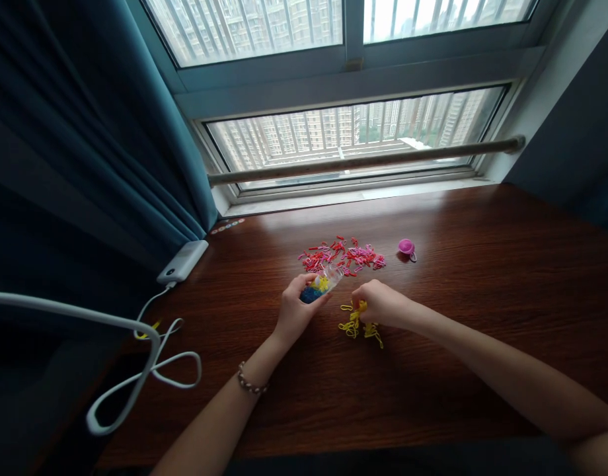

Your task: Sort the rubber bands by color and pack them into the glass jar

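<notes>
My left hand (298, 305) is wrapped round a small clear plastic bottle (334, 276), tilted with its open end toward the upper right. Inside the bottle, blue pieces (311, 293) lie at the bottom with yellow ones above them. To its right, my right hand (378, 303) has its fingers pinched together over a small heap of thin yellow loops (352, 325), which look like small rubber bands. Some yellow shows at those fingertips; how many loops they hold is hidden. Beyond the bottle spreads a pile of red and pink loops (356, 256).
A pink cap with a ring (406, 248) lies right of the pile on the brown wooden table (482, 284). At left, a white power strip (183, 262) trails a looped white cable (178, 380). A blue curtain (150, 145) and a window with a rail (363, 162) stand behind.
</notes>
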Available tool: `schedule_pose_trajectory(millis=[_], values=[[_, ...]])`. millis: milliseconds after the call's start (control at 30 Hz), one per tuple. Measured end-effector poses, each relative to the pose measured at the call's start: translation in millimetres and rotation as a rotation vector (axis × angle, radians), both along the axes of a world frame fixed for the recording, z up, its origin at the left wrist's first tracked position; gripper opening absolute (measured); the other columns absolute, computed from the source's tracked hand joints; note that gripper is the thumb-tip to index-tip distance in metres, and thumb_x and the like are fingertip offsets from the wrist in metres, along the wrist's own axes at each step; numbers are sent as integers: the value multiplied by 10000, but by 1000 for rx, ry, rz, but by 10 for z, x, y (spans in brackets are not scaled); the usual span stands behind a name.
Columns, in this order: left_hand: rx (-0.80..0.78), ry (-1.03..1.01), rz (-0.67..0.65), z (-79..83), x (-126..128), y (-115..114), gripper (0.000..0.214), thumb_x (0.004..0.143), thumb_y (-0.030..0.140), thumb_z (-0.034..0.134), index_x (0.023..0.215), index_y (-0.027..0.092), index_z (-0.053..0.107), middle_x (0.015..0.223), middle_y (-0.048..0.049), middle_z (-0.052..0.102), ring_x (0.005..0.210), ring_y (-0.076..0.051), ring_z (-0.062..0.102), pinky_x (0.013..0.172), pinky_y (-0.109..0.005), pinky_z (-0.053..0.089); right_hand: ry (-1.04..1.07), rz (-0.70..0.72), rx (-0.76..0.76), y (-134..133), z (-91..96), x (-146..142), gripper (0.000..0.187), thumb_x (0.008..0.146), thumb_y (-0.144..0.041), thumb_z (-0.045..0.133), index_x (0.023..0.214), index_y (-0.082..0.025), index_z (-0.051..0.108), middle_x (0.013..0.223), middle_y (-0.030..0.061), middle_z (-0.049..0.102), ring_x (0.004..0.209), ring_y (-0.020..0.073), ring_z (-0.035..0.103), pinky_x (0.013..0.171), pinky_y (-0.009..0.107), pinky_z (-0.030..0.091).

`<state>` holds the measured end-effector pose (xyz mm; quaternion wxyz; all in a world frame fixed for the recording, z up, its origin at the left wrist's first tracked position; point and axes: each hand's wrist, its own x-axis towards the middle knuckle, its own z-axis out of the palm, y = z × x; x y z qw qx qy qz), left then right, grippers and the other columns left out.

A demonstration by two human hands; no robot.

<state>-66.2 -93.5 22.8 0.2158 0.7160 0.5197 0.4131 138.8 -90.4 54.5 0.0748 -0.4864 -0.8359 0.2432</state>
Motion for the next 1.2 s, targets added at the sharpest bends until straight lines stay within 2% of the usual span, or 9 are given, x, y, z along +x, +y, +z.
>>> schedule_pose_trajectory(millis=[133, 267, 367, 433, 567, 700, 767, 1033, 1200], values=[[60, 54, -28, 36, 12, -18, 339, 702, 335, 653, 997, 196, 563, 989, -59, 607, 941, -207, 554, 828, -349, 439, 277, -30, -152, 99, 119, 162, 113, 583, -168, 645, 692, -153, 673, 559, -14, 581, 504, 89, 498, 454, 188, 355], [79, 77, -40, 62, 47, -49, 332, 701, 295, 659, 1009, 209, 570, 1025, -59, 608, 980, -214, 544, 854, -365, 435, 692, -119, -405, 184, 243, 265, 146, 610, -236, 668, 713, -136, 641, 615, -3, 611, 549, 92, 555, 508, 204, 443], [83, 83, -67, 66, 71, -80, 328, 705, 280, 657, 1015, 215, 569, 1023, -55, 608, 976, -211, 545, 860, -364, 433, 966, -186, -539, 204, 242, 251, 231, 598, -296, 707, 742, -133, 629, 683, 14, 637, 595, 99, 586, 567, 238, 494], [88, 96, -82, 62, 81, -97, 326, 711, 282, 652, 1019, 215, 568, 1024, -56, 603, 973, -210, 542, 867, -366, 429, 1032, -198, -553, 198, 201, 212, 259, 588, -303, 724, 756, -126, 638, 705, 22, 648, 596, 97, 590, 576, 244, 501], [121, 128, -73, 49, 91, -112, 323, 719, 278, 644, 1028, 220, 569, 1024, -60, 595, 972, -215, 531, 879, -378, 417, 967, -193, -387, 146, 120, 126, 278, 619, -311, 709, 813, -116, 665, 683, 32, 651, 573, 107, 590, 542, 242, 492], [157, 162, -41, 31, 90, -117, 326, 722, 275, 640, 1035, 228, 562, 1017, -60, 594, 967, -222, 525, 873, -383, 414, 821, -212, 44, 61, 104, 69, 181, 675, -278, 672, 810, -158, 685, 776, 53, 654, 663, 134, 596, 581, 261, 502], [184, 196, -12, 20, 88, -123, 331, 722, 265, 639, 1041, 229, 557, 1027, -61, 589, 969, -226, 520, 869, -385, 410, 769, -204, 173, 21, 112, 49, 147, 685, -247, 664, 813, -175, 681, 806, 51, 654, 709, 146, 601, 614, 272, 513], [250, 278, 40, -2, 85, -133, 353, 721, 247, 636, 1061, 236, 543, 1038, -61, 587, 963, -235, 516, 855, -386, 403, 752, -262, 70, -76, 193, 37, 371, 660, -187, 665, 1019, -178, 571, 879, 59, 633, 697, 148, 629, 635, 294, 556], [236, 293, 27, 4, 87, -132, 347, 726, 275, 636, 1056, 227, 541, 1031, -62, 588, 968, -231, 514, 856, -379, 398, 743, -236, 98, -97, 249, 46, 334, 672, -147, 633, 997, -166, 563, 877, 62, 621, 741, 150, 622, 654, 283, 543]])
